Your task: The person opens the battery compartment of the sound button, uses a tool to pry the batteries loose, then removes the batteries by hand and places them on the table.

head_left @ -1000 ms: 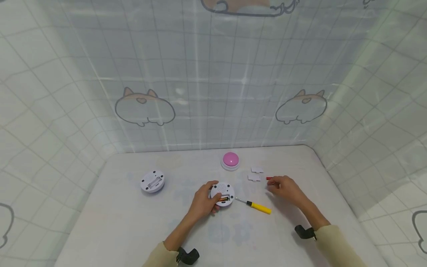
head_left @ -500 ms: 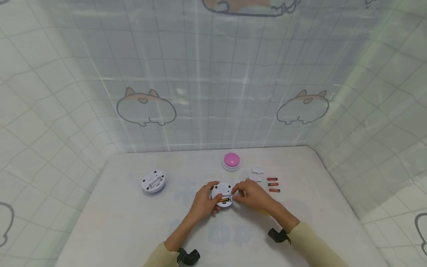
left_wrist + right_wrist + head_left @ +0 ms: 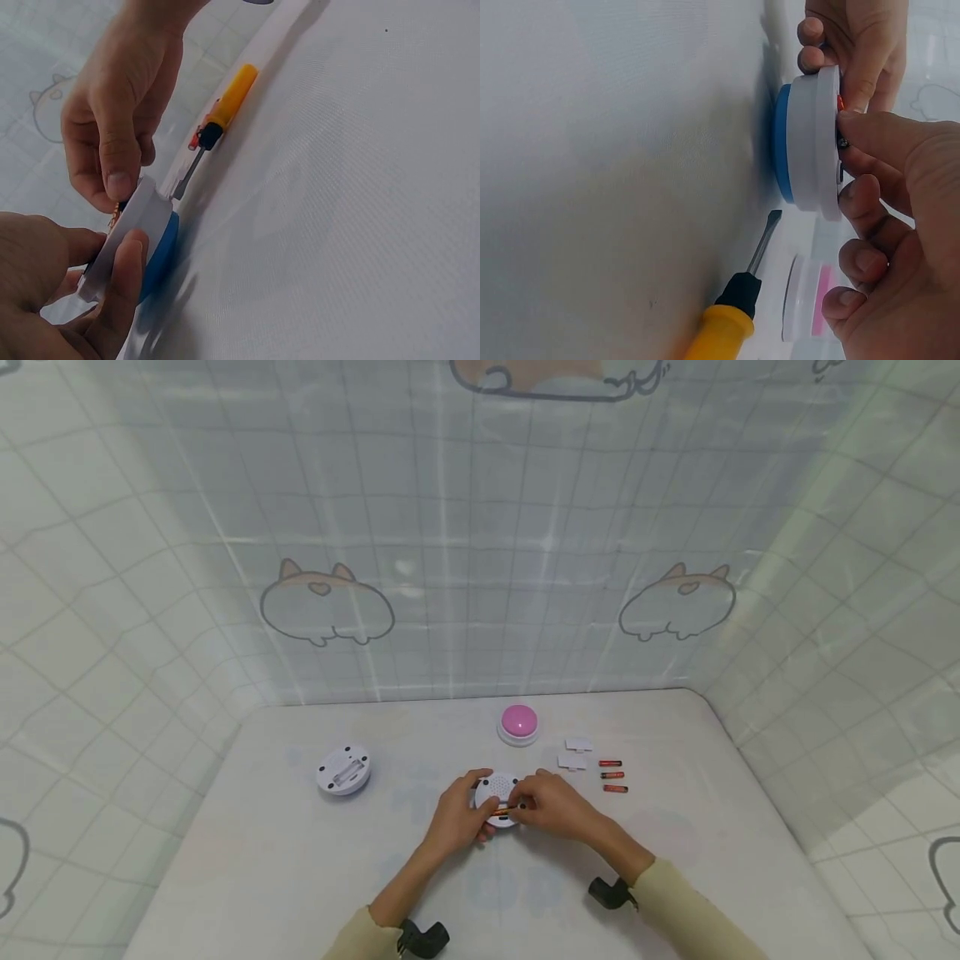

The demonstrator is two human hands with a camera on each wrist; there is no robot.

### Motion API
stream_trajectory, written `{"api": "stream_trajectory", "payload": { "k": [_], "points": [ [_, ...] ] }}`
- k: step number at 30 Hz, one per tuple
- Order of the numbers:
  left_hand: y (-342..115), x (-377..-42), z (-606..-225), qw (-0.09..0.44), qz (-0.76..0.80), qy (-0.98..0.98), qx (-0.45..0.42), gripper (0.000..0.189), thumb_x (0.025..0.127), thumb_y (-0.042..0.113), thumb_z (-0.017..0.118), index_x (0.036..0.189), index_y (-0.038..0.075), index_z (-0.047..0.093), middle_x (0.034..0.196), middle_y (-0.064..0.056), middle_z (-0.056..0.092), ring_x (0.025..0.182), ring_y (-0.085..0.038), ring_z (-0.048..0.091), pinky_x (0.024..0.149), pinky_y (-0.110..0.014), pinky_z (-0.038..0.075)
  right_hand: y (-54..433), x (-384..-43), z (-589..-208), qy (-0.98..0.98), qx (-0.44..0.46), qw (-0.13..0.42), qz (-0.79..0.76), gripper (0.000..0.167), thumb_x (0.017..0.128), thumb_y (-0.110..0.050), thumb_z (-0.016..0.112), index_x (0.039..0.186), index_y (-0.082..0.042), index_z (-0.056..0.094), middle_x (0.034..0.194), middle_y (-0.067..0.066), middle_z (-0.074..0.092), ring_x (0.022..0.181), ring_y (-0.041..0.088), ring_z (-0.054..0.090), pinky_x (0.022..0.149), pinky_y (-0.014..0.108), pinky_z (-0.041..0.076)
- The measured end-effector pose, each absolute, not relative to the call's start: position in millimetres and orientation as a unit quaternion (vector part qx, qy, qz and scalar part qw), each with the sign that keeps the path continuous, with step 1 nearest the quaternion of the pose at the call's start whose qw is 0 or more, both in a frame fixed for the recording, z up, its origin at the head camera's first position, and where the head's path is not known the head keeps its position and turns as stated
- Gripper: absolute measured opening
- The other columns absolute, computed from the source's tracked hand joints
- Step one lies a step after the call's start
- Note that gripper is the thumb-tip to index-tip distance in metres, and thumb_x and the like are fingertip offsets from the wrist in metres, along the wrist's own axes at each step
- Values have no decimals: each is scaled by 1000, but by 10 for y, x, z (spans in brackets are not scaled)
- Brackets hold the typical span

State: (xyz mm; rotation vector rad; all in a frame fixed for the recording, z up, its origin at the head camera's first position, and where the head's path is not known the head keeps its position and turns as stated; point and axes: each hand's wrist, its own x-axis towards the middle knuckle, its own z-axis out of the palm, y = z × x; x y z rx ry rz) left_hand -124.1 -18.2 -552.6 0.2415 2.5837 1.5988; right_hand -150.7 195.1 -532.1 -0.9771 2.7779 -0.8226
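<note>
My left hand (image 3: 456, 810) grips the rim of a round white push-button (image 3: 495, 788) turned upside down, its blue dome (image 3: 781, 142) facing the table in the right wrist view. An orange and black battery (image 3: 499, 812) shows at the compartment in its underside, close to my left thumb. With thumb and fingers, my right hand (image 3: 558, 806) pinches a battery at the compartment's right end; the fingers mostly cover it. A yellow-handled screwdriver (image 3: 234, 97) lies beside the button, hidden under the right hand in the head view.
Three red batteries (image 3: 612, 775) lie to the right, near two white battery covers (image 3: 572, 762). Behind stands a pink push-button (image 3: 519, 722). Another upturned white push-button (image 3: 343, 770) is at the left. Patterned sheets enclose the table (image 3: 300, 877).
My right hand has come left from the row of red batteries to the upturned button and now bends over its compartment. The left hand keeps holding the button in place.
</note>
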Motion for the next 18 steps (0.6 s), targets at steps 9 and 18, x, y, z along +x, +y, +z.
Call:
{"api": "stream_trajectory", "payload": {
  "k": [9,18],
  "points": [
    [-222,-1274,-5541,45,531,843,74,49,98,18,68,143,13,51,128,-22,53,51,-16,68,46,-32,55,2021,-1510,-5272,910,-291,39,-292,5,90,-30,76,95,-28,76,70,-16,53,75,7,47,65,28,43],
    [-500,-1488,-5541,-12,523,852,-3,53,97,14,68,146,13,48,128,-22,51,52,-15,67,47,-30,55,2433,-1481,-5209,915,-234,56,-325,7,92,-37,74,93,-31,73,71,-14,53,77,9,49,66,28,43]
  ]
}}
